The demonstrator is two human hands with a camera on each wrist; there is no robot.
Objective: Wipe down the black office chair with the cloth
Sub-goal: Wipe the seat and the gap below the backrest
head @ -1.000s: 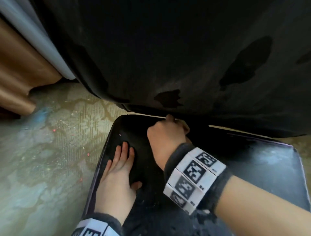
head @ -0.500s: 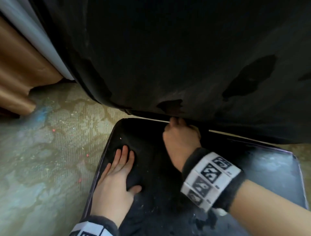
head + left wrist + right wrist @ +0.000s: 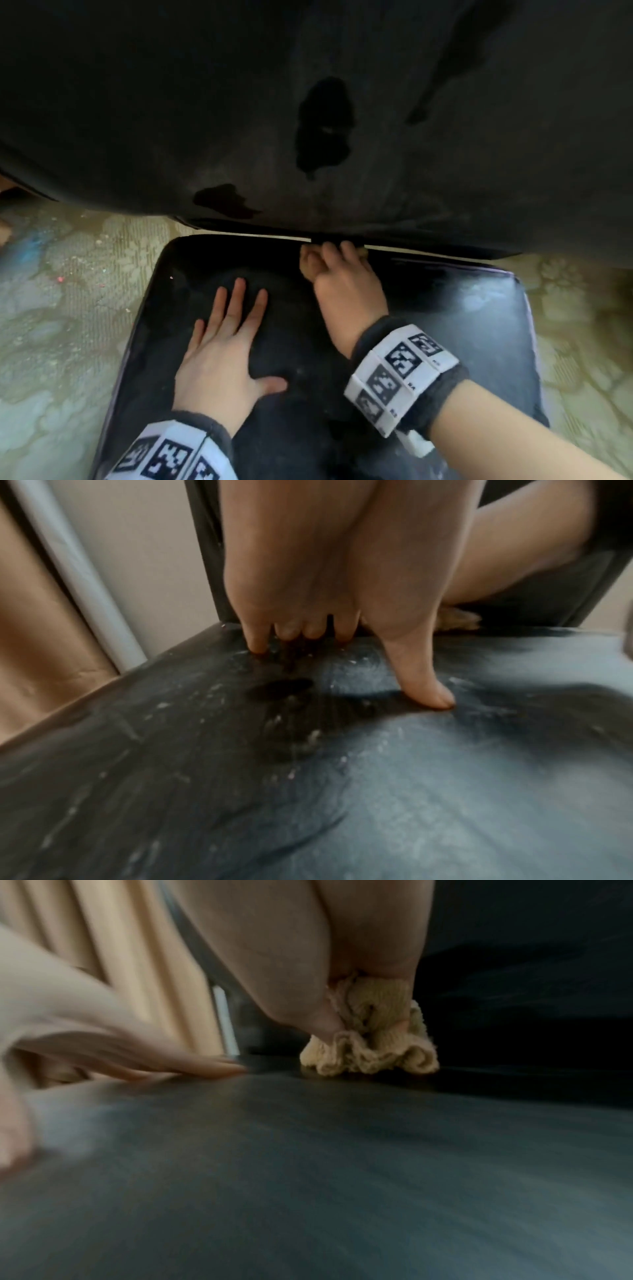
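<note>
The black office chair fills the head view, its backrest (image 3: 342,120) above and its seat (image 3: 462,325) below. My right hand (image 3: 339,274) grips a bunched yellow cloth (image 3: 373,1039) and holds it against the seat's rear edge, in the gap under the backrest. In the head view only a sliver of the cloth (image 3: 363,253) shows past the knuckles. My left hand (image 3: 226,342) lies flat on the seat's left part with the fingers spread and straight, fingertips (image 3: 257,647) and thumb pressing on the dusty seat (image 3: 411,791).
Darker worn patches (image 3: 323,126) mark the backrest. Patterned greenish carpet (image 3: 68,325) lies left and right of the seat. A tan curtain (image 3: 37,642) and a pale vertical post (image 3: 75,569) stand behind the chair on the left.
My right hand with the cloth has slid rightward along the seat's rear edge. The view has swung left to right across the chair. My left hand stays flat on the seat.
</note>
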